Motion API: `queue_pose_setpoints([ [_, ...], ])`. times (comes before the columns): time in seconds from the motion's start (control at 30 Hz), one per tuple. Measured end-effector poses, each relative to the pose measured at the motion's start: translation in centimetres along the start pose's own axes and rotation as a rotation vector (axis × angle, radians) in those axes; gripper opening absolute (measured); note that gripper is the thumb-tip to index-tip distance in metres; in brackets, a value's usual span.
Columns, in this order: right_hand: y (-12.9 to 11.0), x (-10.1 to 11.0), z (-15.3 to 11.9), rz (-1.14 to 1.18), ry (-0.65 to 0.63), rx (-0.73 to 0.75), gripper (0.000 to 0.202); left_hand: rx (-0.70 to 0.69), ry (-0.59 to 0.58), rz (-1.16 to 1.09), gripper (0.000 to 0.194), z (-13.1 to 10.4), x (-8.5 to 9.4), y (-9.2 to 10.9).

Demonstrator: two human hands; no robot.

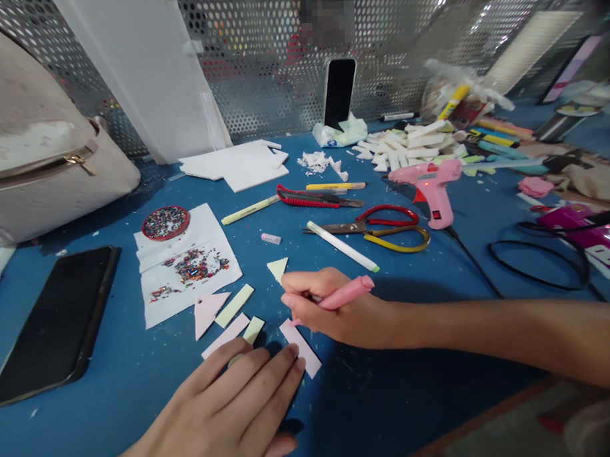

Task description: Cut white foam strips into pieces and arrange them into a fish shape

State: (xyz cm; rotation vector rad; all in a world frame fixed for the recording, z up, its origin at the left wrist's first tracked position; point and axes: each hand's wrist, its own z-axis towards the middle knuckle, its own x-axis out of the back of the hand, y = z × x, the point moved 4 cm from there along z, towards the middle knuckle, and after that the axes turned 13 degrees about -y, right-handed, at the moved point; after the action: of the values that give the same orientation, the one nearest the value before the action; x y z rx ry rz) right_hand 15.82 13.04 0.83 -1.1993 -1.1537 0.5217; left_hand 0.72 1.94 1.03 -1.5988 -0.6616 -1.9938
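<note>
Grasping a pink marker (348, 293) in the right hand (338, 315), just at the pink strip (303, 350) on the blue surface (381, 406); resting the left hand (226, 404) over its edge, flat, ungripping. Beyond: scissors (358, 227) (blades crossed by a white marker (341, 246)), then glue gun (436, 184).

We can pass over the surface (126, 308) between the black phone (53, 324) and the beaded paper (209, 226), but farther back the scissors (357, 226), red cutter (308, 199) and glue gun (436, 189) block us
</note>
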Motion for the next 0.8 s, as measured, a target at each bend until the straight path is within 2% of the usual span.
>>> queue_pose_setpoints([
  [0.07, -0.02, -0.19, 0.0, 0.004, -0.033, 0.01, 0.039, 0.005, 0.003, -0.001, 0.037, 0.01, 0.04, -0.06],
  [0.2, -0.06, 0.04, 0.04, 0.008, 0.025, -0.012, 0.036, 0.002, -0.004, -0.004, 0.037, -0.07, -0.17, -0.08],
  [0.3, -0.17, -0.07, 0.2, 0.041, -0.021, -0.004, 0.039, 0.002, -0.013, -0.007, 0.037, -0.15, -0.41, -0.07],
  [0.43, 0.02, 0.08, 0.21, 0.042, 0.018, -0.03, 0.035, 0.0, -0.001, 0.003, 0.037, -0.07, -0.31, -0.01],
  [0.53, -0.01, -0.13, 0.23, 0.045, -0.027, -0.021, 0.04, 0.006, 0.008, -0.003, 0.037, 0.05, -0.09, -0.01],
  [0.63, -0.09, 0.04, 0.21, 0.058, 0.007, -0.025, 0.037, 0.002, 0.018, -0.015, 0.036, 0.06, 0.05, -0.01],
  [0.8, 0.06, -0.09, 0.29, 0.086, -0.025, -0.037, 0.04, 0.001, 0.013, -0.025, 0.038, 0.06, -0.03, -0.08],
])
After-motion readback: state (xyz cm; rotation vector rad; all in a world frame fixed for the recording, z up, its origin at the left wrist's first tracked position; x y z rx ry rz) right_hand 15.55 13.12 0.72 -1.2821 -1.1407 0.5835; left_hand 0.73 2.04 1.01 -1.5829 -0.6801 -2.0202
